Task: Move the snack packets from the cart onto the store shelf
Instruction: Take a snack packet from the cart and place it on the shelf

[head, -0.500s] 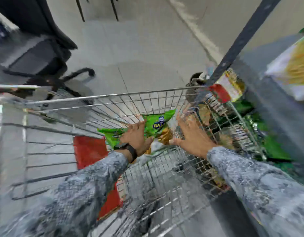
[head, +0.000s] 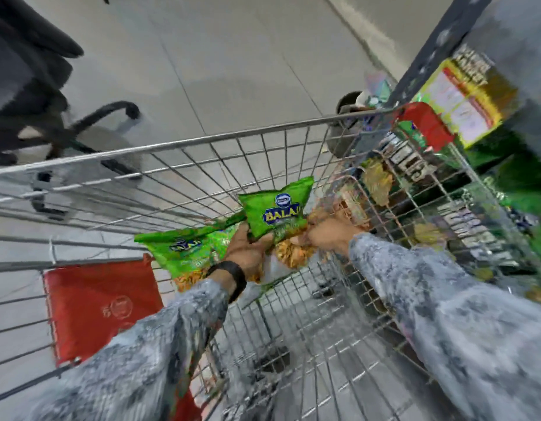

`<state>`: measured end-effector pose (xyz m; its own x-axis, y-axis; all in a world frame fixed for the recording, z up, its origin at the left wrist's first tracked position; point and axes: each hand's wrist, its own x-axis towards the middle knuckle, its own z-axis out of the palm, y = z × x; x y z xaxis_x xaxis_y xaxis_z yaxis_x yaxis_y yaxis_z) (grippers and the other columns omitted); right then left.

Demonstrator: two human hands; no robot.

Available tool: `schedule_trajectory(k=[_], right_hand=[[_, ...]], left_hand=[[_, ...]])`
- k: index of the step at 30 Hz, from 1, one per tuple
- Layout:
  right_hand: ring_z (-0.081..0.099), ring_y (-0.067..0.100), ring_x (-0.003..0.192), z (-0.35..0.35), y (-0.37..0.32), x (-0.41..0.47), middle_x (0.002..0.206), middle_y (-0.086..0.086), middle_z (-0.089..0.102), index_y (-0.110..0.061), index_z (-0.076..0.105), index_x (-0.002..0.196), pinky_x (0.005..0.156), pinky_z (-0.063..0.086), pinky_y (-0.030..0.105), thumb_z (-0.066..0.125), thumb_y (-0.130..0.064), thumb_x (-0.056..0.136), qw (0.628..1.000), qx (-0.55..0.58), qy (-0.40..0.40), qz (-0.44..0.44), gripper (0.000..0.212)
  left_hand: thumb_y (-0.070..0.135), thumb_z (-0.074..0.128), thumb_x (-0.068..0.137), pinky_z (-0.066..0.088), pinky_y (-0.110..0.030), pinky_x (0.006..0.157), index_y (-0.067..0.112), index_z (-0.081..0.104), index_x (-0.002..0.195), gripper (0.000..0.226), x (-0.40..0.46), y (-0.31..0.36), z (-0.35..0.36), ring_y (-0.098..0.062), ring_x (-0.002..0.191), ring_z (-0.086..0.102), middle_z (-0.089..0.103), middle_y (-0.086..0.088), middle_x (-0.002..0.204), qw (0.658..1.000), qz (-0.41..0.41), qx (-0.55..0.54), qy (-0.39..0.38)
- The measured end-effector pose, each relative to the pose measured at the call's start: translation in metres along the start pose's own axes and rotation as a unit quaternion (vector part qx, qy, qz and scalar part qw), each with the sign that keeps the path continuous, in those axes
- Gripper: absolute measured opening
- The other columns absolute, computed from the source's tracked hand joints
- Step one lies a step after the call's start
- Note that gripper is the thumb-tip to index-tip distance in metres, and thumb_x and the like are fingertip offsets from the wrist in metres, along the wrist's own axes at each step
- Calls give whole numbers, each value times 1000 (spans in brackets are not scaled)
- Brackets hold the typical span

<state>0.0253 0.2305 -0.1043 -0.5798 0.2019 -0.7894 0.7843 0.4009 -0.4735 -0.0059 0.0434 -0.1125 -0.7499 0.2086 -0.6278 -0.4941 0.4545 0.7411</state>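
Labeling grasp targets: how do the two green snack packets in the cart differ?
The upper packet is raised and tilted, its face and logo turned toward the camera and fairly sharp; the lower packet lies flatter to the left, its print blurred. The left hand grips the upper packet's bottom edge, while the lower packet sits partly under that hand. Both are green with the same blue logo, inside the cart.

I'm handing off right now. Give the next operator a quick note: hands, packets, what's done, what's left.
Left hand: down in the cart, gripping green packets.
Right hand: also in the cart, closed on the packet pile beside the left; exactly what it grips is blurred.
Another green packet lies left of the left hand.
Shelf on the right already holds packets; who put them there is unknown.
Done: packets grabbed. Left: lift them out, place them on the shelf, then clear the rest of the cart.
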Motion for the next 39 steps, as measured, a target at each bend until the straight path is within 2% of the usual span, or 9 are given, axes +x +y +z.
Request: schedule_trajectory(k=[5,10,15,22,25,28,31,35,39], right_hand=[[72,25,101,-14,3,-62,111,9,78,-5,70,114,93,58,39,88,-12,72,997,77,-2,-13,46],[75,5,78,-45,5,-181,77,-16,80,-24,79,85,78,59,22,94,-16,62,965,189,129,-127,28],[72,0,70,-63,42,-335,83,-15,81,-26,79,85,69,59,24,95,-25,60,895,287,275,-205,29],[68,7,66,-76,179,-542,79,-6,80,-15,78,94,60,53,25,83,-27,62,795,372,446,-176,34],[73,28,72,-85,241,-588,89,11,82,-13,79,95,70,57,48,82,-28,62,742,373,543,-125,37],[75,38,92,-97,282,-599,95,12,81,-13,78,100,79,59,53,80,-31,63,710,375,590,-90,41],[75,32,81,-114,306,-586,89,6,79,-19,75,91,60,58,40,85,-22,71,706,400,579,-79,22],[75,26,73,-133,308,-554,84,6,78,-12,74,88,54,58,32,90,-16,70,712,413,562,-80,25],[77,36,86,-135,294,-515,101,24,77,-7,75,93,69,62,59,92,-17,67,716,412,558,-79,33]], left_hand=[[19,63,95,55,-33,88,12,61,120,26,-53,28,-5,-19,98,68,74,-2,108,996,38,-66,-50],[20,63,95,57,-32,78,20,67,109,14,-131,92,-8,-19,96,70,77,3,104,980,143,-93,-103],[18,65,93,50,-8,62,6,70,116,27,-245,168,18,5,72,69,77,11,89,938,298,-55,-166],[19,68,91,55,-27,83,12,76,111,22,-409,212,159,-9,90,68,79,-2,107,842,416,27,-344],[20,68,91,49,-26,75,10,76,107,21,-461,216,232,-8,83,62,78,-12,106,804,443,62,-391],[19,70,90,44,-33,66,16,74,80,11,-490,220,290,-11,71,54,72,3,75,781,463,85,-410],[26,71,88,31,-23,53,34,58,53,39,-487,218,325,-1,51,38,47,17,45,787,483,109,-368],[25,70,90,46,-16,63,27,73,80,11,-458,221,328,0,68,60,72,14,71,796,467,98,-373],[16,68,91,54,-25,76,8,73,108,20,-420,222,319,-4,82,68,77,1,96,808,453,95,-365]])
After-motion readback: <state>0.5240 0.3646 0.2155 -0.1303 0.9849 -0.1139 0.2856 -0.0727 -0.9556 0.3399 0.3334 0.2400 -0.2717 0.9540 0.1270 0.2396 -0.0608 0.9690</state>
